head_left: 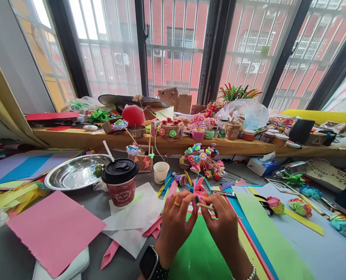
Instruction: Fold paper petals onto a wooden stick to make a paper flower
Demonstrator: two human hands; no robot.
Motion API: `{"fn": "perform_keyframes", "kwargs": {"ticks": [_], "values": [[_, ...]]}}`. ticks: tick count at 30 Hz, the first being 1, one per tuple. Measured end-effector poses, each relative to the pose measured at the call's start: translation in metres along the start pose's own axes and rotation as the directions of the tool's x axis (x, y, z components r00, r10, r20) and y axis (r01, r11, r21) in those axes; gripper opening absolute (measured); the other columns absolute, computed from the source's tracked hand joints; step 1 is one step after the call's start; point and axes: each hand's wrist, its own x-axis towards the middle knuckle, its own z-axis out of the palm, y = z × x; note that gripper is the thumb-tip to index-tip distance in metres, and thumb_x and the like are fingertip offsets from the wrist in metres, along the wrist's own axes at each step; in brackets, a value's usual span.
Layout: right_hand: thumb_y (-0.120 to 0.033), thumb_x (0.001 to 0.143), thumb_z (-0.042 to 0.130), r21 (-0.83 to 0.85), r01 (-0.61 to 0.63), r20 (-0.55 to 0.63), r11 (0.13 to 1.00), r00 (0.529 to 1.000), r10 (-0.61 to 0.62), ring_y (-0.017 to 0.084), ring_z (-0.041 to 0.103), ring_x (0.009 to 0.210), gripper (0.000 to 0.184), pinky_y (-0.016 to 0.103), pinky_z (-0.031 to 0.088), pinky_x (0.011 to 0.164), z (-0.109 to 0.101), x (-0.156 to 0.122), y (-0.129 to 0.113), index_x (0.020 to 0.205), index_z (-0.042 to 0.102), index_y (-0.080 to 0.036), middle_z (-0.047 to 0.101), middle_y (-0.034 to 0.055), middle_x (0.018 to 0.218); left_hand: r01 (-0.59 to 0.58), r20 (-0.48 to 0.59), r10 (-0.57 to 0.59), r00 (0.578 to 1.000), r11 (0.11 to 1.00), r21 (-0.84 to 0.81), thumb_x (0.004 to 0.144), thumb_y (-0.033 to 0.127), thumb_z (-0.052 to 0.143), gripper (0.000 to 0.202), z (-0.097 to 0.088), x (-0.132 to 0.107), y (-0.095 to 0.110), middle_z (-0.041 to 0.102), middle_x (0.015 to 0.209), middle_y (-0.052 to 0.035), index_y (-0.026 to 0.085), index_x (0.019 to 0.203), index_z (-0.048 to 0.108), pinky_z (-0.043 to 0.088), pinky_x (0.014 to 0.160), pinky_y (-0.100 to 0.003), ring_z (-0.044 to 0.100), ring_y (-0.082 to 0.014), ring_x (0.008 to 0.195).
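My left hand, with a ring and a dark smartwatch at the wrist, pinches a small pink folded paper piece. My right hand, wearing a beaded bracelet, is closed on a thin wooden stick whose tip meets that pink paper. Both hands hover over a green paper sheet at the table's near edge. A pink and blue paper flower lies just beyond my fingers.
A lidded red paper cup with a straw stands left of my hands, beside a steel tray and a small white cup. Coloured paper sheets cover the table. Paper flower bouquets and craft clutter fill the windowsill shelf.
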Motion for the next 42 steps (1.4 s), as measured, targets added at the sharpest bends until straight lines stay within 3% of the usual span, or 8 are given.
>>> {"fn": "perform_keyframes", "kwargs": {"ticks": [9, 16, 28, 42], "values": [[-0.017, 0.078, 0.052, 0.066, 0.078, -0.057, 0.995, 0.996, -0.075, 0.015, 0.059, 0.068, 0.008, 0.024, 0.047, 0.058, 0.006, -0.007, -0.0055, 0.084, 0.057, -0.019, 0.062, 0.0045, 0.073, 0.0, -0.135, -0.003, 0.991, 1.0, -0.021, 0.075, 0.013, 0.051, 0.028, -0.0037, -0.0025, 0.0029, 0.059, 0.091, -0.005, 0.026, 0.1, 0.048, 0.039, 0.077, -0.032, 0.054, -0.0193, 0.086], [-0.018, 0.079, 0.051, 0.049, 0.09, -0.081, 0.995, 0.993, -0.086, 0.016, 0.059, 0.067, 0.008, 0.027, 0.048, 0.06, 0.0054, -0.0064, -0.0061, 0.084, 0.056, -0.019, 0.062, 0.0049, 0.073, 0.012, -0.15, -0.02, 0.989, 0.999, -0.052, 0.075, 0.013, 0.052, 0.025, -0.0051, -0.0016, 0.003, 0.058, 0.09, -0.004, 0.026, 0.096, 0.049, 0.039, 0.077, -0.032, 0.054, -0.0185, 0.086], [-0.021, 0.081, 0.049, 0.004, 0.111, -0.074, 0.994, 0.991, -0.111, 0.014, 0.059, 0.062, 0.009, 0.023, 0.046, 0.055, 0.006, -0.0036, -0.005, 0.08, 0.058, -0.018, 0.061, 0.0029, 0.067, 0.049, 0.002, -0.049, 0.999, 0.991, -0.127, 0.077, 0.01, 0.046, 0.021, -0.0074, 0.0036, 0.002, 0.053, 0.092, -0.0062, 0.021, 0.095, 0.044, 0.04, 0.078, -0.034, 0.05, -0.0186, 0.087], [-0.019, 0.08, 0.053, -0.002, 0.145, -0.076, 0.989, 0.987, -0.145, 0.015, 0.058, 0.067, 0.006, 0.024, 0.046, 0.063, 0.0082, -0.0064, -0.0017, 0.082, 0.058, -0.016, 0.062, 0.0048, 0.071, 0.051, 0.042, -0.046, 0.998, 0.989, -0.139, 0.075, 0.008, 0.044, 0.018, -0.0087, 0.0052, 0.0014, 0.05, 0.088, -0.0055, 0.019, 0.09, 0.043, 0.041, 0.075, -0.034, 0.047, -0.0184, 0.085]]}}
